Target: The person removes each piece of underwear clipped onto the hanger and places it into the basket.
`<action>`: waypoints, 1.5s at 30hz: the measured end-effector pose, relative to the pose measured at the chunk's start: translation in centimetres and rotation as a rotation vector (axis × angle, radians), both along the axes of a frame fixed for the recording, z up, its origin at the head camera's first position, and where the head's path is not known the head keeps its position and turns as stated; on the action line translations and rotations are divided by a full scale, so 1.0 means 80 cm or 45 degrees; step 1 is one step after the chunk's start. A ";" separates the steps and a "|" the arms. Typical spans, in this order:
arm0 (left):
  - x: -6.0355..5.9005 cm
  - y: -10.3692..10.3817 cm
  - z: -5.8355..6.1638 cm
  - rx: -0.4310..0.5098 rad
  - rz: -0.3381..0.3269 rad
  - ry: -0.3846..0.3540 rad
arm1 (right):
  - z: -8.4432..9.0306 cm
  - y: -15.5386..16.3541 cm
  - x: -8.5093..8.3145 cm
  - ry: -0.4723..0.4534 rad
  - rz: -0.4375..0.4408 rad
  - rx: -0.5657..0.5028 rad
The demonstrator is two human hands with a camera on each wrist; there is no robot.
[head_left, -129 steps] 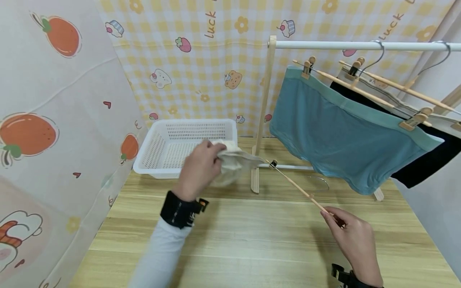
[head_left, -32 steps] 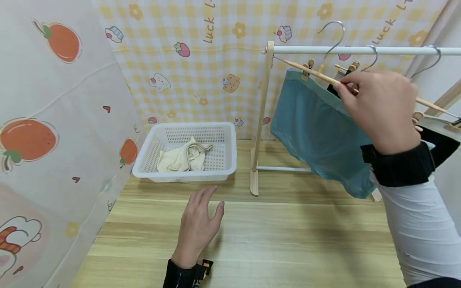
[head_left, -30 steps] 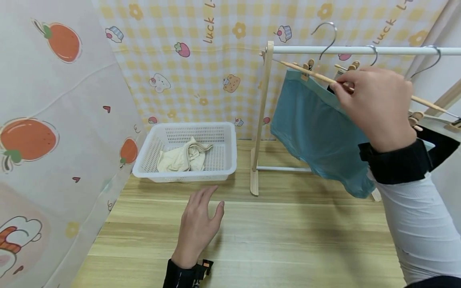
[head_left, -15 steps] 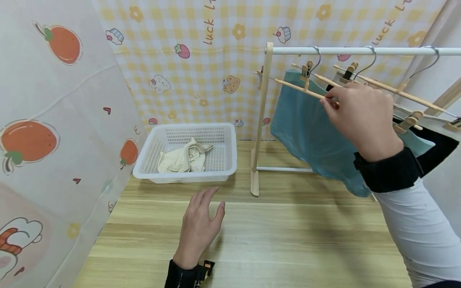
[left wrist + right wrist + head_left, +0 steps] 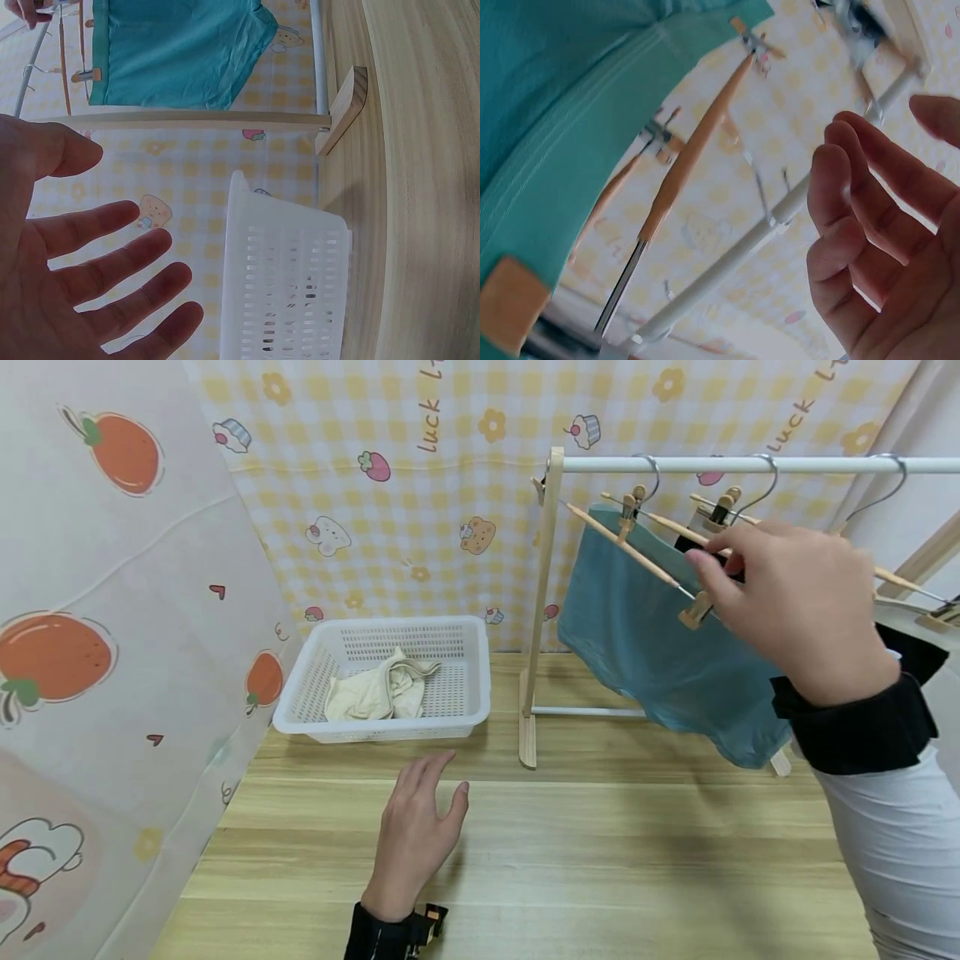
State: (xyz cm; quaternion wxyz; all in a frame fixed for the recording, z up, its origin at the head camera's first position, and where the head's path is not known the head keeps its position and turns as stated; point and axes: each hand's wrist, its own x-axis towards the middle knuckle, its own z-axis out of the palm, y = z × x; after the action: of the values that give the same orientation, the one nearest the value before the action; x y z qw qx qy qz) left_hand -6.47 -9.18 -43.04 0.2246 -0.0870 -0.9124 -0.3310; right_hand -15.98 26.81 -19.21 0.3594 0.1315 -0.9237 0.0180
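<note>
In the head view my right hand [image 5: 802, 610] hovers in front of the teal underpants [image 5: 660, 635]. The right wrist view shows that hand with bent, spread fingers and nothing between them. An empty wooden clip hanger [image 5: 645, 561] hangs by its metal hook from the white rail [image 5: 705, 464], its near clip just left of the hand. My left hand [image 5: 416, 839] is held over the tabletop with fingers extended, holding nothing. Beyond it a crumpled cream garment [image 5: 378, 689] lies in the white plastic basket [image 5: 382, 731]. Part of the teal underpants is hidden behind the right forearm.
The rack's wooden post [image 5: 546, 585] stands right of the basket. Behind the teal underpants hang further garments, including a black one [image 5: 907, 652], on other clip hangers. A patterned cloth [image 5: 420, 527] covers the back wall above the wooden table [image 5: 562, 877].
Earlier the left hand held the cream garment by the hanger; now the garment lies in the basket. The right hand has hooked the hanger on the rail, let go and moved right.
</note>
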 end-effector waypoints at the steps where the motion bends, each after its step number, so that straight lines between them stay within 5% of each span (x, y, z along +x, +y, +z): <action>1: 0.000 0.000 0.000 0.003 0.000 -0.005 | 0.003 0.003 0.000 0.003 -0.019 -0.010; 8: 0.000 0.001 0.000 -0.001 0.003 0.011 | 0.017 0.029 -0.006 -0.057 -0.176 -0.114; 20: 0.002 0.001 -0.002 0.008 0.002 -0.004 | -0.001 0.066 -0.025 -0.430 -0.291 -0.063; 30: 0.003 0.000 -0.003 0.010 -0.005 0.001 | -0.011 0.071 -0.032 -0.343 -0.250 -0.008; 45: 0.005 0.003 -0.002 0.010 -0.002 -0.021 | -0.006 0.071 -0.017 -0.209 -0.252 -0.020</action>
State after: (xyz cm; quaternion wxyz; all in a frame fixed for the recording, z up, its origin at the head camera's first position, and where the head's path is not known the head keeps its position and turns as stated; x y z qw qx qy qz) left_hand -6.08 -8.93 -43.17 0.2170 -0.0839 -0.9129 -0.3355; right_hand -17.30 32.52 -19.65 0.2837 0.0351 -0.9583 0.0003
